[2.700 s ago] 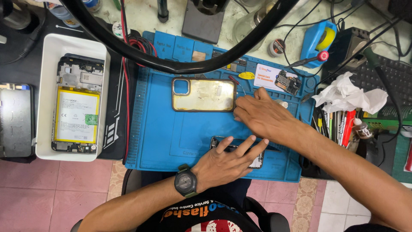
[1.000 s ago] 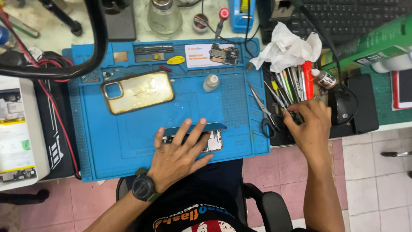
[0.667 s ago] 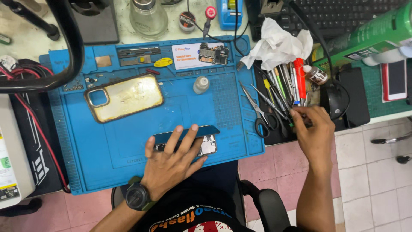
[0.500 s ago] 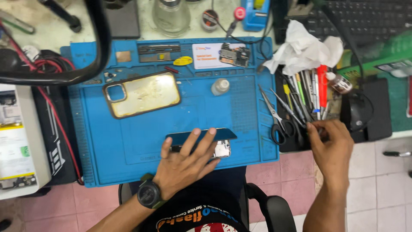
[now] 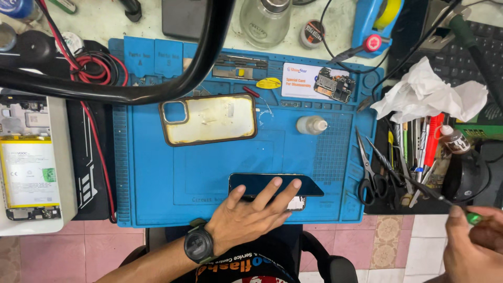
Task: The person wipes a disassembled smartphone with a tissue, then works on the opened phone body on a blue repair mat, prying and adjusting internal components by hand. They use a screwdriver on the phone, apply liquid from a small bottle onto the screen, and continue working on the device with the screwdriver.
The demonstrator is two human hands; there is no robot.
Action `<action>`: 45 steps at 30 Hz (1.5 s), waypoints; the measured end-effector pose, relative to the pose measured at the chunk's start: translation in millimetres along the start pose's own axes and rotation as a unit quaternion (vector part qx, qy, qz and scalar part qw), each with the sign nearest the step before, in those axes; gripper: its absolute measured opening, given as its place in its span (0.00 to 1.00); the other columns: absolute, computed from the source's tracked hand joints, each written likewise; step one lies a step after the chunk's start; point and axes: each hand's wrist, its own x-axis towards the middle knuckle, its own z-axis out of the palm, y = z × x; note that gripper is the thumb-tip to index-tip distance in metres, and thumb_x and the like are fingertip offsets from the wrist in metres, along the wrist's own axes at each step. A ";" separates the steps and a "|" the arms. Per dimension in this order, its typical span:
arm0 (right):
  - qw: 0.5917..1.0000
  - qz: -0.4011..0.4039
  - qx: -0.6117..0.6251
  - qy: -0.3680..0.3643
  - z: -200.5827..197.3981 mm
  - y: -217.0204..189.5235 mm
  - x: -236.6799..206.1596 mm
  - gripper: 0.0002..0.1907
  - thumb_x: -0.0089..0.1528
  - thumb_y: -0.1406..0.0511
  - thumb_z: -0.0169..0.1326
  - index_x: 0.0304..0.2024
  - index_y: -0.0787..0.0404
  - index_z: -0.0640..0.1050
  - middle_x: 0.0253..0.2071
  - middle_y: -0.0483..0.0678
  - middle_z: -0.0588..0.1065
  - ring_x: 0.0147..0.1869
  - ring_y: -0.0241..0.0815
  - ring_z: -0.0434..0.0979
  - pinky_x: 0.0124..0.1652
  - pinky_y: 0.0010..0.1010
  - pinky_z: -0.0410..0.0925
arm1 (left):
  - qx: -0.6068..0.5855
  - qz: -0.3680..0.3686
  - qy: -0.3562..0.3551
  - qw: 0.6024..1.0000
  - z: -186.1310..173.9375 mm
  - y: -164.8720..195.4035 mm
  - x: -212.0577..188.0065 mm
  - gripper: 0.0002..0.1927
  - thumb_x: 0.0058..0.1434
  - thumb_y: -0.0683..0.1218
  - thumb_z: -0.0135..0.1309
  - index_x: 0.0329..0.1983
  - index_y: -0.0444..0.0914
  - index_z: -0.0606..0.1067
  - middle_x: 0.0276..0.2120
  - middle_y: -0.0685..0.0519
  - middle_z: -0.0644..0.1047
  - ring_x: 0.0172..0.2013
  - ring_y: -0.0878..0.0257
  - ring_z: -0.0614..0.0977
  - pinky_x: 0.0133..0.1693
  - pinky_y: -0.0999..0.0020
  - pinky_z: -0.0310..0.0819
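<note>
A blue work mat [image 5: 157,178] covers the desk. On its near edge lies a dark phone [image 5: 272,186], pinned under the left hand [image 5: 246,215], fingers [image 5: 270,189] spread flat. The right hand [image 5: 474,246], well apart, pinches a thin green-handled tool [image 5: 445,200].

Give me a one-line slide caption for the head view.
Left hand pins a dark phone on the blue repair mat; right hand holds a green-handled tool beside the tool tray.
</note>
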 end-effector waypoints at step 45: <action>0.835 0.057 0.536 -0.111 110.9 -134.1 -4.8 0.14 0.72 0.70 0.58 0.54 0.67 0.67 0.38 0.66 0.78 0.31 0.47 0.82 0.39 0.35 0.78 | -0.001 -0.008 0.014 1.000 -18.2 8.8 -11.2 0.27 0.77 0.72 0.44 0.54 0.49 0.80 0.77 0.61 0.58 0.77 0.60 0.48 0.73 0.41 0.18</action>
